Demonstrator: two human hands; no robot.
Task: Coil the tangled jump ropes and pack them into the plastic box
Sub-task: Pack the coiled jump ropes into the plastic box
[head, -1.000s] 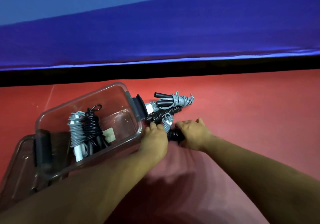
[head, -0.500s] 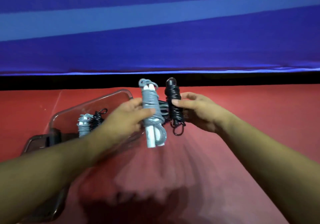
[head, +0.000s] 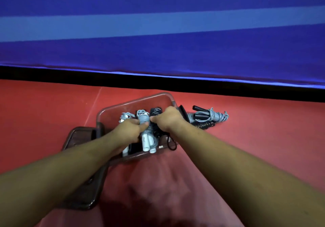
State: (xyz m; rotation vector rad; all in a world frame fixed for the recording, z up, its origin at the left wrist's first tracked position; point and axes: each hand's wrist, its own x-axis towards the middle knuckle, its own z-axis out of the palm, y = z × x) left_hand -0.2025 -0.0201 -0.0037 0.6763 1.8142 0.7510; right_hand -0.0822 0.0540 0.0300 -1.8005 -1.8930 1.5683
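Nearest you, left of your left fingers, a dark lid lies on the red floor, touching the left end of the plastic box; your left hand is curled round a grey coiled rope, its white handles pointing back toward you; your right hand grips a black coiled rope that touches the grey one; both bundles are in the open box, though whether they rest on its bottom cannot be told; right of your right fingers, outside the box, more coiled ropes lie on the floor; beyond your fingers runs a blue wall.
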